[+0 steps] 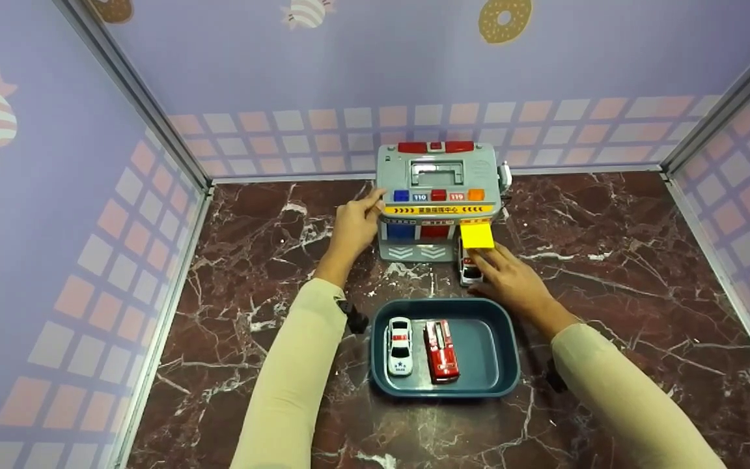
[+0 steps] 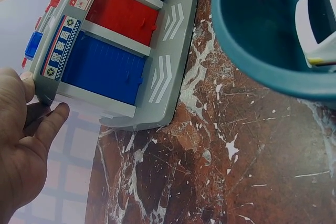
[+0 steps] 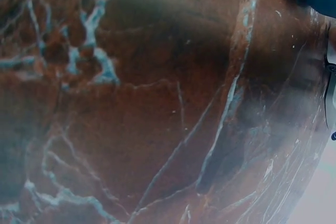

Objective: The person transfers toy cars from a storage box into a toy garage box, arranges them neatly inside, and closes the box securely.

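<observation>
A grey toy garage with blue and red doors stands near the back wall. My left hand grips the left edge of its roof, thumb and fingers about the corner in the left wrist view. At the right-hand bay, a yellow door is raised. Partly under that door sits a white toy ambulance, its front end facing me. My right hand holds the ambulance from its right side, fingers on its top. The right wrist view shows mostly tabletop.
In front of the garage stands a dark teal tray, with a white toy police car and a red toy fire truck inside. A white handset hangs on the garage's right side. Patterned walls border the marbled table.
</observation>
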`<act>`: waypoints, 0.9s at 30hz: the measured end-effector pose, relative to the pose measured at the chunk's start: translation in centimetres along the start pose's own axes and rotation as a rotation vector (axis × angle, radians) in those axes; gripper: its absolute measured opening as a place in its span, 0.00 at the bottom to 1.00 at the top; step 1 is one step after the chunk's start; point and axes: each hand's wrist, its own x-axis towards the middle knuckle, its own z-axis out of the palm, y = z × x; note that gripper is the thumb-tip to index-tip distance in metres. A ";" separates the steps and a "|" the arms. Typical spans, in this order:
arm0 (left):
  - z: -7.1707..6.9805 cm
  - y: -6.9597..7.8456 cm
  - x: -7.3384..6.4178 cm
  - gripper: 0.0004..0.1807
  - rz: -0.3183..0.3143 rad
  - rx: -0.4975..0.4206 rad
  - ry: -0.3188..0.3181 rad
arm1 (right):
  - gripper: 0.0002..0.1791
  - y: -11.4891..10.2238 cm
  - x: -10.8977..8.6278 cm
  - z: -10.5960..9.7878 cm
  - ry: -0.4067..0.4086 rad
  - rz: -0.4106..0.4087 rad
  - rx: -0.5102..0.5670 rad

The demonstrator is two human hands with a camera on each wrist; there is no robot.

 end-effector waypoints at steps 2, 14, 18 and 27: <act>0.0 0.0 0.0 0.20 0.001 0.001 0.001 | 0.41 0.0 0.0 0.1 0.033 -0.025 -0.012; 0.0 0.0 0.0 0.20 -0.005 0.007 0.005 | 0.32 -0.1 -0.1 0.4 0.102 -0.108 -0.078; 0.1 -0.1 0.0 0.20 0.001 0.013 0.008 | 0.25 -0.2 -0.1 0.5 0.108 -0.121 -0.092; 0.1 -0.1 0.0 0.20 0.003 0.016 0.009 | 0.23 -0.3 -0.2 0.3 0.064 -0.121 -0.127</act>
